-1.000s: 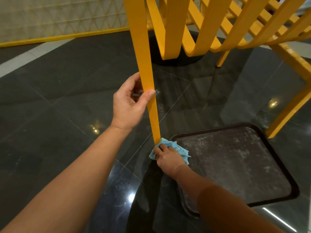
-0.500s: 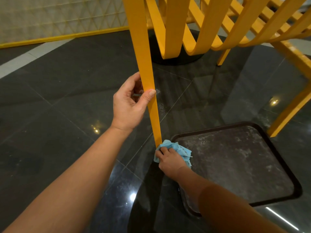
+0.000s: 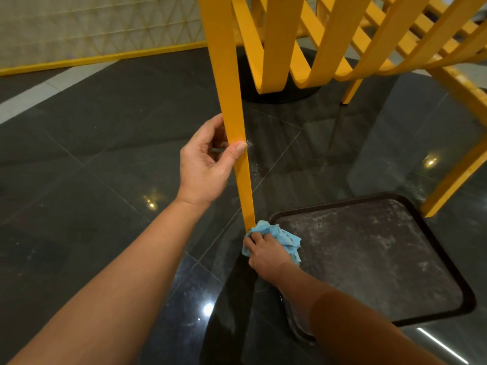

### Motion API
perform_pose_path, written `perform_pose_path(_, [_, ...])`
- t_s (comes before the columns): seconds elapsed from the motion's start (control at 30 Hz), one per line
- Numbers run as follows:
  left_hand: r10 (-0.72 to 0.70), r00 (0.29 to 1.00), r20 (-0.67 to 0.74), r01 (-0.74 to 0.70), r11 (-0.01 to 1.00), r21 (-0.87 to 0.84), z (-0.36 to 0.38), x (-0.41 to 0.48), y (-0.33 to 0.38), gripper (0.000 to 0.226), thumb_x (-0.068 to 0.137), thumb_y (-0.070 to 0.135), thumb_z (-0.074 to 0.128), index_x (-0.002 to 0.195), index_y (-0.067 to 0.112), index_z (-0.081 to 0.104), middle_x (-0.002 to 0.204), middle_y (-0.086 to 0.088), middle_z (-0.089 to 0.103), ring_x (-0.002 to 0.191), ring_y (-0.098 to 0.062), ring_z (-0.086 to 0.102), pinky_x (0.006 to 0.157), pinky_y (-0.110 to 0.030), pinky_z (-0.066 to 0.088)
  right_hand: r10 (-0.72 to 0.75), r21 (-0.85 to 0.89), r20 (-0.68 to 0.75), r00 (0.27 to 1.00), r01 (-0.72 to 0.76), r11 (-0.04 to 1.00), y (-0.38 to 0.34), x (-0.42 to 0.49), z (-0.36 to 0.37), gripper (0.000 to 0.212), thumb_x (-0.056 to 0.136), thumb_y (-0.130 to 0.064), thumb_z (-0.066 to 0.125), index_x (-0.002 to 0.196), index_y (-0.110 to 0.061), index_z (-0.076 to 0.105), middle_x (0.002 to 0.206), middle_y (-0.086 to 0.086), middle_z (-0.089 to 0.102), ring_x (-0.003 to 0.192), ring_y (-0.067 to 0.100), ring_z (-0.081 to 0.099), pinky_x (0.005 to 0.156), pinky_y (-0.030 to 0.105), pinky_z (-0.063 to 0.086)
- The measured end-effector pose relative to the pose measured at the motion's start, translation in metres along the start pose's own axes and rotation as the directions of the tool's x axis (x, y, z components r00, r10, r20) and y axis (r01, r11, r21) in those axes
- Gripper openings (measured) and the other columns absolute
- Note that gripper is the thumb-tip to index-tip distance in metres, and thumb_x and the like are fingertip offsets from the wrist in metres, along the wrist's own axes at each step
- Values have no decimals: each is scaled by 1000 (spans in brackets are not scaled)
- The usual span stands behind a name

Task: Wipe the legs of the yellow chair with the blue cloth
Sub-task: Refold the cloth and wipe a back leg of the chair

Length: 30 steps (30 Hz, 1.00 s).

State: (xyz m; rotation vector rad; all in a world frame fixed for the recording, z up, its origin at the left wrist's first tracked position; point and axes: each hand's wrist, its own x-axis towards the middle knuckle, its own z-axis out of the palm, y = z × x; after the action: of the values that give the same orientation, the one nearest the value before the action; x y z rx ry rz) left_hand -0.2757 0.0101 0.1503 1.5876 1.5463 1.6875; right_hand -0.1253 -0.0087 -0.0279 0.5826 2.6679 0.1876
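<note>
Here's the near leg (image 3: 238,143) of the yellow slatted chair (image 3: 342,43), a long flat yellow strip slanting down from the top of the view to the dark polished tile floor (image 3: 92,154). The left hand (image 3: 204,164) grips it about halfway down, thumb pressed flat across the front face, fingers curled round behind, a firm pinch on the strip. Down low, the right hand (image 3: 264,252) is clenched around a crumpled light blue cloth (image 3: 279,234), fingers closed over the bundle and pressing it against the very foot of that same leg, right where it meets the floor. Cloth bulges out past the knuckles toward the right, its loose edge lying over the rim of a dark brown rectangular tray (image 3: 448,262) with rounded corners that sits flat on the tiles, its scuffed, dusty surface showing pale smears. Another yellow chair leg (image 3: 456,180) comes down at an angle just beyond the tray's far right corner, and a third, shorter leg (image 3: 350,93) stands farther back beside a black round base (image 3: 279,93). Overhead, the chair's curved slats criss-cross the top of the view. A pale patterned wall panel (image 3: 92,25) with a yellow strip along its bottom runs along the far left.
</note>
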Motion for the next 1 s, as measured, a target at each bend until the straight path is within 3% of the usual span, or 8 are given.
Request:
perform_pose_path(0.13, [-6, 1000, -3, 6, 1000, -14, 0, 0, 0, 47, 87, 9, 68, 128, -9, 53, 106, -10, 65, 94, -7, 62, 84, -22, 50, 33, 81, -25, 999, -31, 996, -1, 0, 3, 41, 84, -21, 67, 123, -12, 61, 142, 15, 34, 127, 37, 33, 98, 49, 39])
perform_pose_path(0.27, [-8, 1000, -3, 8, 1000, -10, 1, 0, 0, 47, 87, 9, 68, 128, -8, 53, 105, -9, 65, 92, -5, 61, 83, -21, 50, 10, 42, -35, 999, -8, 999, 2, 0, 5, 35, 79, -20, 72, 113, -14, 67, 140, 14, 35, 125, 37, 35, 96, 48, 41])
perform_pose_path(0.6, [-5, 1000, -6, 5, 1000, -11, 0, 0, 2, 48, 86, 13, 68, 128, -8, 54, 105, -8, 65, 91, -3, 62, 83, -20, 50, 60, 44, 11, 998, -60, 997, 1, -3, -7, 38, 88, -18, 62, 125, -7, 58, 145, 17, 30, 130, 38, 32, 102, 47, 37])
perform_pose_path(0.73, [-12, 1000, -12, 11, 1000, -15, 1, 0, 5, 50, 86, 17, 69, 129, -4, 55, 104, -6, 65, 88, -3, 60, 82, -22, 51, 44, 35, 22, 999, -45, 998, 2, -3, -3, 30, 81, -20, 70, 109, -13, 68, 140, 16, 36, 123, 37, 37, 94, 47, 41])
perform_pose_path(1.0, [-13, 1000, 6, 13, 1000, 12, 0, -1, 6, 48, 86, 15, 69, 128, -3, 56, 103, -4, 65, 89, -8, 60, 82, -23, 52, 57, 11, 19, 998, -57, 998, 4, -2, -15, 35, 87, -17, 63, 121, -10, 61, 139, 17, 38, 122, 37, 39, 93, 46, 43])
